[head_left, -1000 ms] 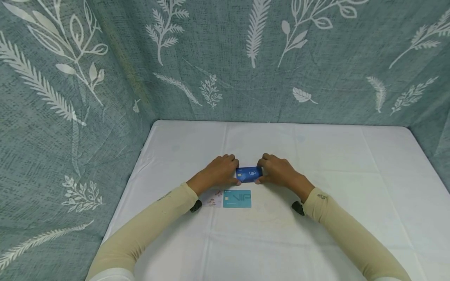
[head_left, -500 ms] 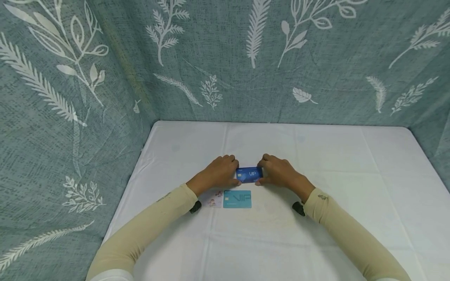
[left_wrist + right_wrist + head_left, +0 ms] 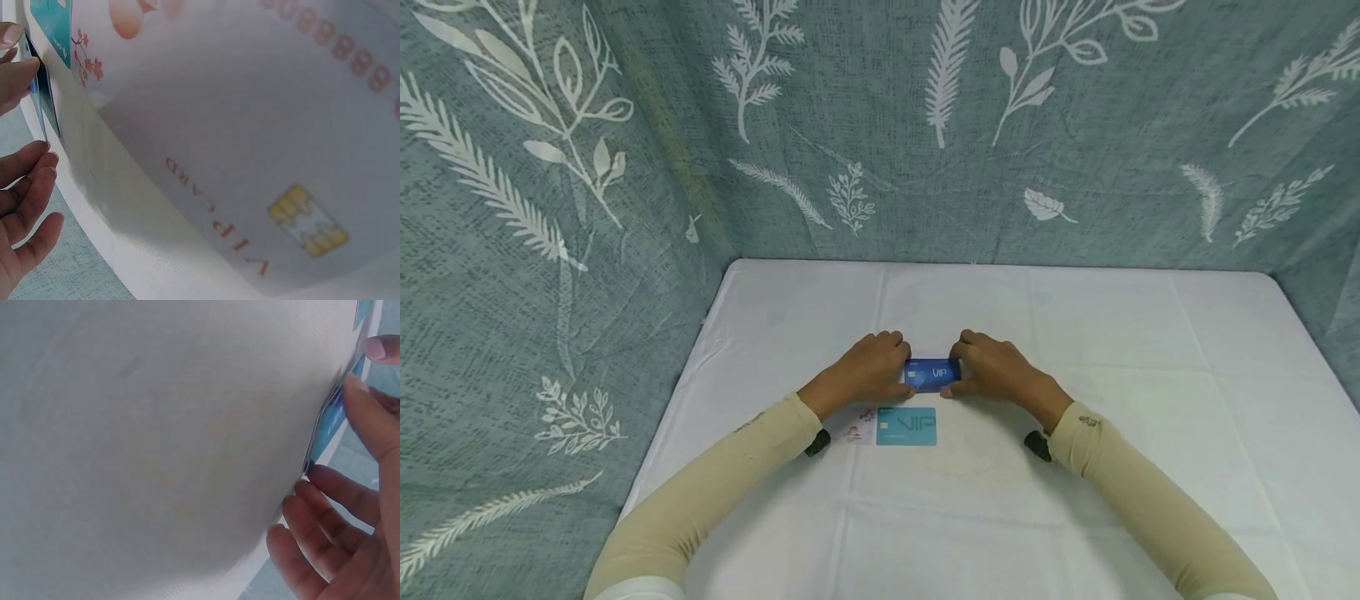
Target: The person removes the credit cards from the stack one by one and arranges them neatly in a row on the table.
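- Left hand [image 3: 867, 367] and right hand [image 3: 997, 367] pinch the blue card [image 3: 932, 375], not yet released.
- Already flat: teal card [image 3: 906, 427] at its seven o'clock, white card [image 3: 857, 428] at eight.

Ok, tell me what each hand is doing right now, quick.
Left hand: holding the left end of the blue VIP card.
Right hand: holding the right end of the same card.

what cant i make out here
Head view: small print on blue card and teal card, too small.
Head view: blue card's right end, partly behind the right hand.
Left wrist view: number on the white card, blurred and cut off by right edge.
Left wrist view: part of teal card, cut off by top edge.
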Tool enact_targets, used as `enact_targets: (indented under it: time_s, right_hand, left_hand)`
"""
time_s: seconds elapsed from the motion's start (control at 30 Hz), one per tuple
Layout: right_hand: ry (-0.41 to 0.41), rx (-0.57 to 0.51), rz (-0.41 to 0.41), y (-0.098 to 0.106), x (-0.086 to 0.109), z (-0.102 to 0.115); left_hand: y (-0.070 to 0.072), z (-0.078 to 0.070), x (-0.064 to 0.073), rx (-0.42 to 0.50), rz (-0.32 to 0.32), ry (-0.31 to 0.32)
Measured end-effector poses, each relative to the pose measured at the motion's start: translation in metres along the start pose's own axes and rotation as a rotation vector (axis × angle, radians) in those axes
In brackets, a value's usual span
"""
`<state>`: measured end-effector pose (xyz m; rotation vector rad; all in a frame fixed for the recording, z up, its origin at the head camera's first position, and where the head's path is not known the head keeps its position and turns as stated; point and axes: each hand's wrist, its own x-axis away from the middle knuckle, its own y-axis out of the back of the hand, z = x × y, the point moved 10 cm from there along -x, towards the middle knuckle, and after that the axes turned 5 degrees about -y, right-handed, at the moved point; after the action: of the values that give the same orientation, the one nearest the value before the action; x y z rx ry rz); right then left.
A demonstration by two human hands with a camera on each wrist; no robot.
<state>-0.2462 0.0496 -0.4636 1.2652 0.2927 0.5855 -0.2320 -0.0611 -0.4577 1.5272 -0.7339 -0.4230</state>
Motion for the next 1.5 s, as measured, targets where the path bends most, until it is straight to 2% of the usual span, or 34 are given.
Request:
enact_targets:
  time_s: [0.23,0.47,0.63,1.1,1.5]
  right_hand:
    - [-0.003,0.002,-0.001,0.001,0.001,0.000]
    - [0.029,0.039,-0.020,0.003,0.001,0.006]
    - [0.034,0.052,-0.042,0.004,0.000,0.006]
    - [0.021,0.040,-0.028,0.001,-0.001,0.004]
    - [0.025,0.021,-0.032,0.002,0.000,0.004]
  left_hand:
    - [0.001,-0.002,0.000,-0.019,-0.008,-0.012]
    - [0.006,-0.001,-0.002,0.047,-0.050,-0.003]
    - [0.008,-0.001,-0.002,0.029,-0.049,0.004]
    - [0.000,-0.004,-0.001,0.003,0.021,-0.009]
    - [-0.005,-0.003,-0.002,0.032,0.067,0.031]
